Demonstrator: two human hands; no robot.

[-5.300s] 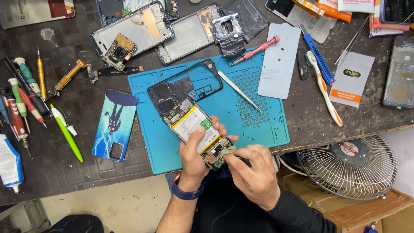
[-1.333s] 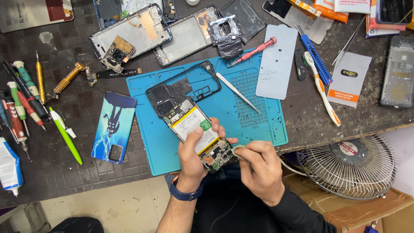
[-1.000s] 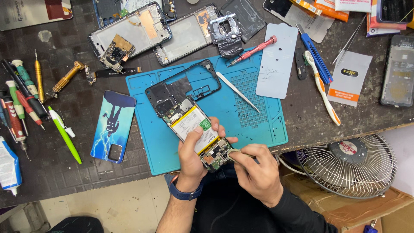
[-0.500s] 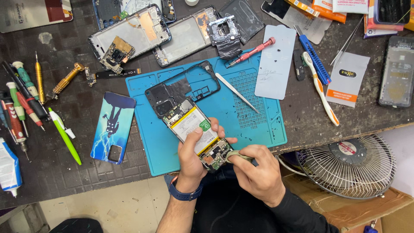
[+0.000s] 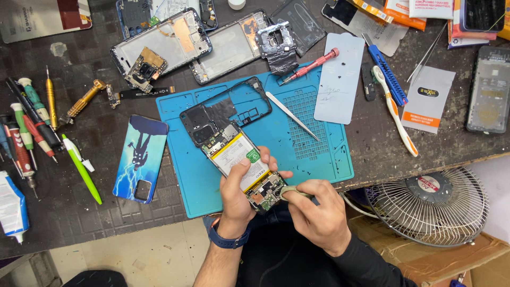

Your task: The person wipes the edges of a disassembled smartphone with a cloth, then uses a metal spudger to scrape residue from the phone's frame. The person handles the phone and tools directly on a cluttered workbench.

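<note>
An opened phone (image 5: 234, 154) with its back off, showing a white battery and a green circuit board, lies slanted over the front edge of a blue work mat (image 5: 319, 154). My left hand (image 5: 239, 188) grips its lower end, thumb on the battery. My right hand (image 5: 316, 212) holds a small greyish brush or cloth-tipped tool (image 5: 289, 190) pressed against the board at the phone's bottom end. A black plastic frame (image 5: 249, 101) lies on the mat just behind the phone.
Metal tweezers (image 5: 292, 115) rest on the mat. A phone case with a lightning picture (image 5: 141, 158), screwdrivers (image 5: 32, 127) and a green pen (image 5: 81, 167) lie left. Dismantled phones (image 5: 164, 45) sit at the back; a toothbrush (image 5: 393, 109) right. A fan (image 5: 425, 204) stands below the table edge.
My right hand has kept shifting in small strokes against the phone's bottom board, moving slightly left and back. My left hand and the phone stay in place.
</note>
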